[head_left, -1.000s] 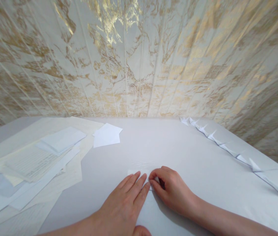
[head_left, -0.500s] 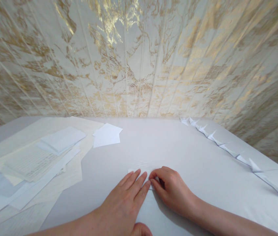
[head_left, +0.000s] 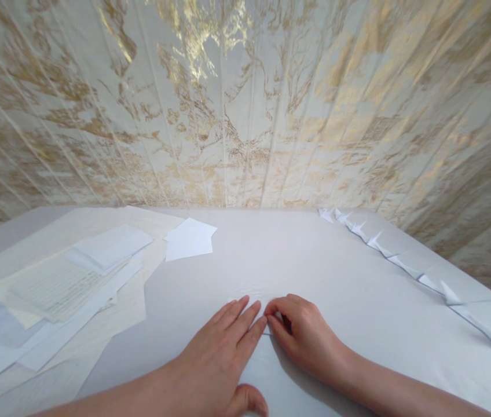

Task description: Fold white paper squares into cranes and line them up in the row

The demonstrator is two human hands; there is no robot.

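Note:
A small piece of white paper (head_left: 267, 332) lies on the white table, mostly covered by my hands; only slivers of its edges show. My left hand (head_left: 228, 347) rests over it with the fingers stretched out and pressing flat, the thumb off to the near side. Thumb and index finger of my right hand (head_left: 297, 330) are pinched together at the right side of the paper, touching the left index fingertip. How the paper is folded under the hands cannot be seen.
Along the right table edge stands a row of several folded white paper cranes (head_left: 450, 293). Overlapping white and cream sheets, some printed, make a loose pile (head_left: 67, 278) on the left. Small white paper pieces (head_left: 190, 238) lie behind it. A gold-patterned curtain (head_left: 245, 116) borders the table.
My left hand has shifted very slightly, its fingertips sliding a little up and right along the paper. The right hand keeps its pinch in nearly the same place.

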